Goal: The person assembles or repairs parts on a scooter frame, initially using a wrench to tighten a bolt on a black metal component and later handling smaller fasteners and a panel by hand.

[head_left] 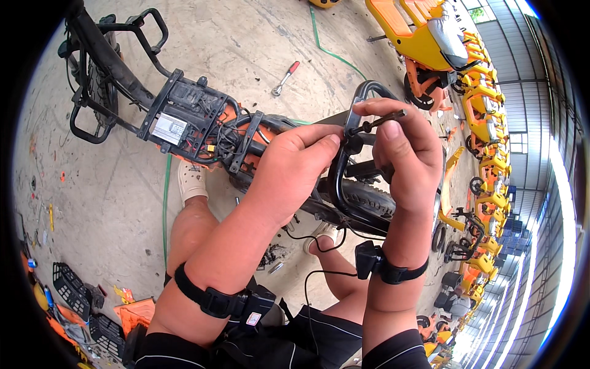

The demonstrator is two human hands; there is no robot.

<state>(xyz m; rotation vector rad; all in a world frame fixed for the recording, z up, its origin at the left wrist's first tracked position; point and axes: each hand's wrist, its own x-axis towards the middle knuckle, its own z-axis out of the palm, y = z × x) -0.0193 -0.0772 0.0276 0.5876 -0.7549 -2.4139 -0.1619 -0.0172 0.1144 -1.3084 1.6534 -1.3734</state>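
- Black tubular rack (335, 179) stands at the right end of the stripped motorbike (192, 98)
- Left hand (293, 161), thumb and fingertips pinched together, is at the left end of a slim dark rod (369, 126); exactly what it grips is hidden
- Right hand (410, 150), fingers curled partly closed, holds that rod over the rack's tube
- Red-handled ratchet wrench (286, 77) lies on the concrete floor (236, 61), far side of the motorbike
- Yellow motorbikes (482, 101) line the far right

Stripped-down black-and-orange two-wheeler (246, 147), rack end

Bare right hand (409, 150) has a slim dark metal rod (396, 115) pinched over the curved black tubular rack (337, 169), bare left hand's (294, 166) fingertips right by its end. Red-handled silver ratchet's (286, 78) just lying on the grey concrete floor (233, 55).
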